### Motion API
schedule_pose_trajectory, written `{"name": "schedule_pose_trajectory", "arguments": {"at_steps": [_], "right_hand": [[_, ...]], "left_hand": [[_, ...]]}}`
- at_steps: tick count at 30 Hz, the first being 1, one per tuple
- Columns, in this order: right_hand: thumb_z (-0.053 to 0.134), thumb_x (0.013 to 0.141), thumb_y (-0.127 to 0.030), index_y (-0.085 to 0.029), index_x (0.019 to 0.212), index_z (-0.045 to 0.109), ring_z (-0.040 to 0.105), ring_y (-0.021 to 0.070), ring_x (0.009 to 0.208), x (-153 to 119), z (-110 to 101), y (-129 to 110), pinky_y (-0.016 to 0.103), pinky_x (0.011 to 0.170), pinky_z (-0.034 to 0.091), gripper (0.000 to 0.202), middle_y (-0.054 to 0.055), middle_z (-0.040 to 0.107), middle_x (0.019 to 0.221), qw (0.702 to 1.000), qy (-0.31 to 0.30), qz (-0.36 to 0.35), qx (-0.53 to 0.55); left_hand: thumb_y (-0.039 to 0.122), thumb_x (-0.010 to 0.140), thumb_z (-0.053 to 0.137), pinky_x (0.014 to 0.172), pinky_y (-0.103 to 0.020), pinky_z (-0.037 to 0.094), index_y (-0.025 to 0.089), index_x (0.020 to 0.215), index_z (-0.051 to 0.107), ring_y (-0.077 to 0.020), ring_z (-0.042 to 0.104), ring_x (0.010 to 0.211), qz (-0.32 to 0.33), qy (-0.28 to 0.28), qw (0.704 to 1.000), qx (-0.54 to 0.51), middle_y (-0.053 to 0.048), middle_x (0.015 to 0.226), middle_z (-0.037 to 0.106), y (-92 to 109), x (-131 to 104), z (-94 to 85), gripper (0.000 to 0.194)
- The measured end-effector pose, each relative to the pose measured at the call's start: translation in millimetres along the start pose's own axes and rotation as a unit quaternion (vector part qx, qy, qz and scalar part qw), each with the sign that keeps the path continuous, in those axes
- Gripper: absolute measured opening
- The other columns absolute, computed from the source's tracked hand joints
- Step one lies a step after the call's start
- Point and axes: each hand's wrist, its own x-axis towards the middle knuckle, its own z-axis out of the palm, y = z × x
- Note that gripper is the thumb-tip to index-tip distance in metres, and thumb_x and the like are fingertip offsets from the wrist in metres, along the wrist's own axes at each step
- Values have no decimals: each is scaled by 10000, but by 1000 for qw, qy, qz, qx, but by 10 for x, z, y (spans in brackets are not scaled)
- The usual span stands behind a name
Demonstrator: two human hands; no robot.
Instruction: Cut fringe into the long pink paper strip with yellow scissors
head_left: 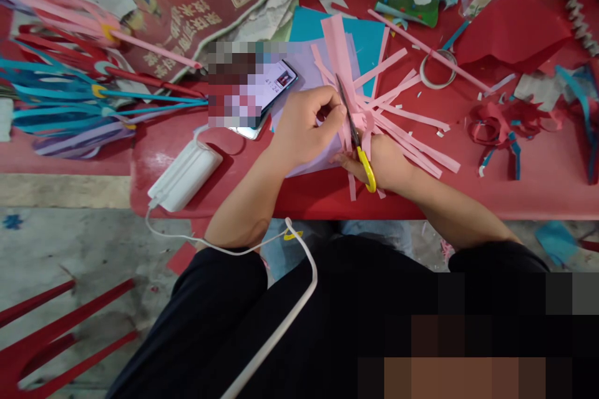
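Observation:
My left hand (311, 124) is closed in a pinch, thumb against forefinger, at the edge of the pink paper strips (337, 43). A pair of scissors (366, 168) with yellow handles sits at my right hand (386, 162), whose fingers curl around the handle and are partly hidden. The dark blades point up and away, passing beside my left fingertips among the strips. Several pink strips fan out to the right, and a small pink curl (368, 131) stands by the blades. Lilac paper (299, 156) lies under my hands.
A phone (276, 90) and a white power bank (185, 174) with a cable lie left. Finished-looking paper-strip bundles (56, 103) fill the far left. A tape roll (437, 68), pink stick (421, 50), teal paper (304, 25) and paper scraps (496, 124) lie on the red table (528, 196).

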Motion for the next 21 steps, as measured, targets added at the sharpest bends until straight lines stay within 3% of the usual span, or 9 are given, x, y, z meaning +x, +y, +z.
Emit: {"name": "schedule_pose_trajectory", "arguments": {"at_steps": [10, 21], "right_hand": [[655, 1098, -514, -153, 1037, 748, 649, 225, 675, 3, -9, -8, 332, 628, 370, 378, 74, 730, 760, 1000, -9, 11, 19], [621, 1104, -583, -169, 1026, 760, 620, 218, 645, -1, -20, 7, 334, 620, 359, 443, 63, 711, 728, 1000, -4, 6, 31]], "left_hand": [[317, 1113, 677, 655, -377, 497, 243, 791, 561, -192, 569, 658, 1, 6, 1000, 7, -10, 719, 604, 35, 1, 1, 350], [377, 1130, 682, 655, -367, 506, 243, 797, 562, -192, 572, 665, 0, 10, 1000, 5, -14, 721, 607, 22, -6, 14, 379]]}}
